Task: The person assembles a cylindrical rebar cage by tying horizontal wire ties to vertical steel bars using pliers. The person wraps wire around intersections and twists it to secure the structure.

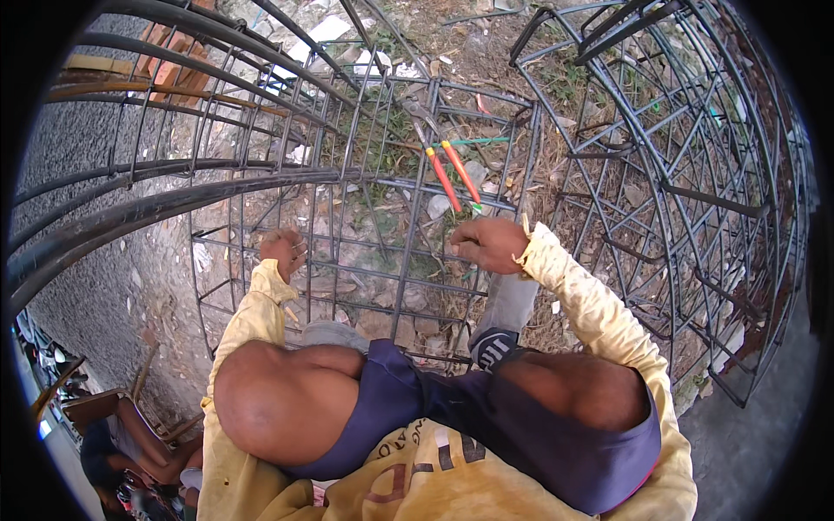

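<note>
Squatting at a steel rebar cage, both hands on its bars.

Nearest, bare knees and yellow sleeves; just beyond, left hand [283, 249] clenched around a cage bar, right hand [489, 244] closed at a crossing of the rebar cage [382, 187], apparently pinching something thin, too small to tell what. Lying on the mesh just past the right hand, pliers [452, 170] with red-orange handles, untouched. Judging by the many crossings ahead, much tying probably left. Farther off, a second cage [686, 174], rubble, bricks [169, 65].
</note>
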Motion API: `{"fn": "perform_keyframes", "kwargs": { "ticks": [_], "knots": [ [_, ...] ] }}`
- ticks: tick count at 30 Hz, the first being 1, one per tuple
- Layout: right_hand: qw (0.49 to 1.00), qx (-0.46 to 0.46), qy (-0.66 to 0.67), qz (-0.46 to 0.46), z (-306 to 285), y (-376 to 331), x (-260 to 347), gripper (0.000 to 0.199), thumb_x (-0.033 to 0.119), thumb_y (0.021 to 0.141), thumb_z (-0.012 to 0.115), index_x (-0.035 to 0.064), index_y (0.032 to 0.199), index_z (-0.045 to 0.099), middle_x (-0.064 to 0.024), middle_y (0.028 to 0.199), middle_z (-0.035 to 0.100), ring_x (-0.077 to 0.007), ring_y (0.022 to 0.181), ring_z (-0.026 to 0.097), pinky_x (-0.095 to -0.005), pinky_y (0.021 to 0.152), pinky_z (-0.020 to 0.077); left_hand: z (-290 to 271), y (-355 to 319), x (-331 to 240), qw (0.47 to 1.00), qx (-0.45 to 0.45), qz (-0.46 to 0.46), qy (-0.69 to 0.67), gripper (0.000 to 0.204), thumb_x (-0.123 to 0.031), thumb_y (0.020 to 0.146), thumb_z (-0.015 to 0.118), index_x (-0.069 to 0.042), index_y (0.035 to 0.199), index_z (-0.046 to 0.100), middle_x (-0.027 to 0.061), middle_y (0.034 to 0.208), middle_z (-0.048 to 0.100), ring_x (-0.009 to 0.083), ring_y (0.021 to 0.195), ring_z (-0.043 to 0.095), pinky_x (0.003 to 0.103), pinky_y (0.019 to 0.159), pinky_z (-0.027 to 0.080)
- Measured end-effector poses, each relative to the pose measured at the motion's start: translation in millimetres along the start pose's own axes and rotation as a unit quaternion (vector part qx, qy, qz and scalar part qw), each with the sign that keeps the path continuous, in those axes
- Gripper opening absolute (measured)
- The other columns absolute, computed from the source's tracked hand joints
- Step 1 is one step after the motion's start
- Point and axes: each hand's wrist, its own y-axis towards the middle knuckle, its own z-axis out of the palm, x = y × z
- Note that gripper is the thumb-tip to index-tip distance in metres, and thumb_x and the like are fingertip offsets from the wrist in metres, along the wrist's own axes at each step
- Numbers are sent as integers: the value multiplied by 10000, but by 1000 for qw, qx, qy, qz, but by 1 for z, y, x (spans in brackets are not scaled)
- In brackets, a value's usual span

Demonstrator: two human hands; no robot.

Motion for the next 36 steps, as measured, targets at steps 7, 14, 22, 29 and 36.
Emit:
{"fn": "perform_keyframes", "kwargs": {
  "ticks": [7,14,22,29,36],
  "knots": [
    [953,-55,-232,187,111,106,-58,411,247,891,554,35,1242,582,-158,1244,587,-388,1121,593,-550,893,488,-27,4,17,998,9,19,61,321,-295,906,700,-67,1122,632,35,875,644,139,673,600,318,527,472],
    [943,-110,-187,254,138,141,-116,311,240,930,533,61,1149,662,-145,1037,669,-362,952,671,-537,827,516,-33,-69,-50,961,98,3,257,548,-400,904,698,-52,1302,556,73,1027,662,182,874,609,364,738,514],
    [945,60,-229,224,99,136,-79,318,329,879,614,162,1126,724,-62,1107,726,-265,1043,696,-456,846,560,-70,-200,-173,899,228,115,355,434,-432,981,586,-42,1162,641,69,1056,676,145,983,607,317,847,480],
    [963,73,-243,95,91,100,-59,331,345,920,512,151,1109,702,-133,1057,711,-329,976,686,-454,834,547,8,-294,-207,755,387,273,453,428,-406,989,557,-23,1167,626,147,1076,679,284,988,651,383,894,487],
    [966,-54,-249,51,73,60,-33,288,312,865,601,130,1070,690,-153,934,697,-339,876,684,-475,772,535,67,-280,-171,611,334,377,611,521,-405,964,556,-78,1365,484,191,1260,605,390,1185,564,477,1007,443]
  ]
}}
